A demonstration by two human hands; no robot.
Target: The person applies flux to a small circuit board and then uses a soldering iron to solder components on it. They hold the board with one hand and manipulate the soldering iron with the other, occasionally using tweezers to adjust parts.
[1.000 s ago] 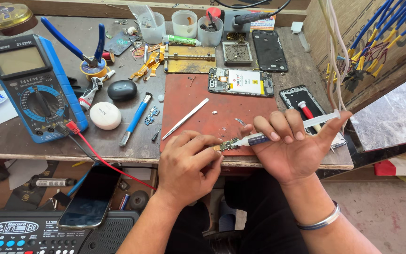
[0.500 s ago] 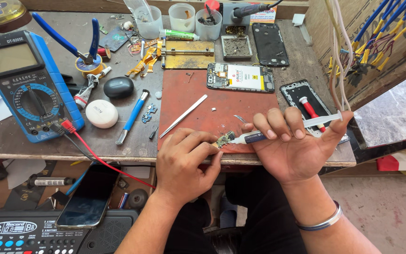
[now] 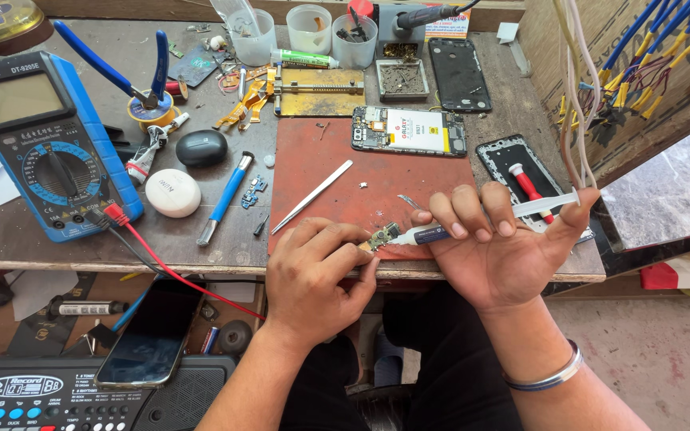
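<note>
Small board (image 3: 380, 237): pinched in the left hand (image 3: 317, 275), at the near edge of the red mat (image 3: 377, 179).
Syringe (image 3: 473, 223): its tip touches the board; the right hand (image 3: 498, 249) is curled round it, thumb on the plunger.
Beyond the mat: tweezers (image 3: 311, 196) lie on it, opened phone (image 3: 409, 132) at its far edge.
Left of mat: multimeter (image 3: 41, 144).
Risk: too hard a thumb press could flood the board with paste; a loose pinch could drop it off the bench edge.

Keyboard (image 3: 81, 395) cut off below.
</note>
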